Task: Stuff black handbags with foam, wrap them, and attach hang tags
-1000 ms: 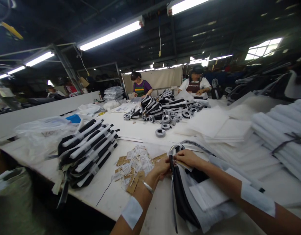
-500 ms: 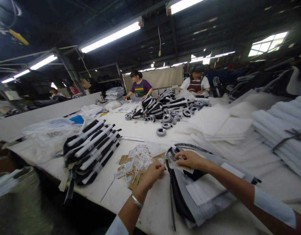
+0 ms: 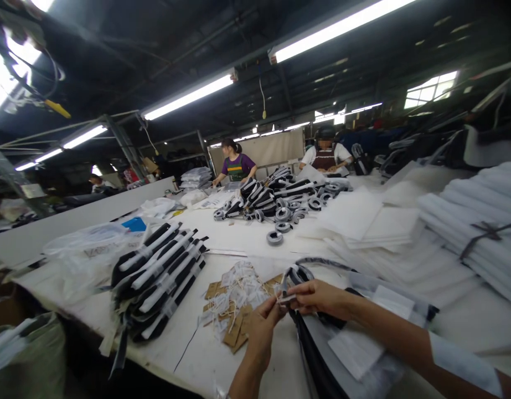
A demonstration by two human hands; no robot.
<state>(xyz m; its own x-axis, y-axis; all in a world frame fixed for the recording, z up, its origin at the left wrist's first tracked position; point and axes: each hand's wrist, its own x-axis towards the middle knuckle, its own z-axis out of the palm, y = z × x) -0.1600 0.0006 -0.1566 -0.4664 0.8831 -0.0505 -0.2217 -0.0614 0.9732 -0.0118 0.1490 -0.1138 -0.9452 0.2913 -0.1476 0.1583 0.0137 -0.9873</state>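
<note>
In front of me lies a black bag (image 3: 317,354) with a grey, plastic-wrapped handle loop (image 3: 297,274) at its top end. My right hand (image 3: 321,297) reaches over the bag and pinches a small pale hang tag (image 3: 287,300) beside the loop. My left hand (image 3: 263,327) meets it there, thumb and fingers pressed together; what they grip is too small to make out. A flat white packet (image 3: 355,352) rests on the bag's clear plastic cover. Just left of the hands is a heap of brown cardboard hang tags (image 3: 237,328) with white strings.
Left stands a stack of black-and-white wrapped bags (image 3: 159,277). Farther back are piled bags (image 3: 267,194) and a coiled grey strap (image 3: 274,238). White foam sheets (image 3: 404,277) cover the right side. Two co-workers (image 3: 237,166) are across the table (image 3: 222,244).
My right hand has moved left and down to meet my left hand at the handle loop. My left hand has shifted slightly right and down. The whole view has tilted up a little.
</note>
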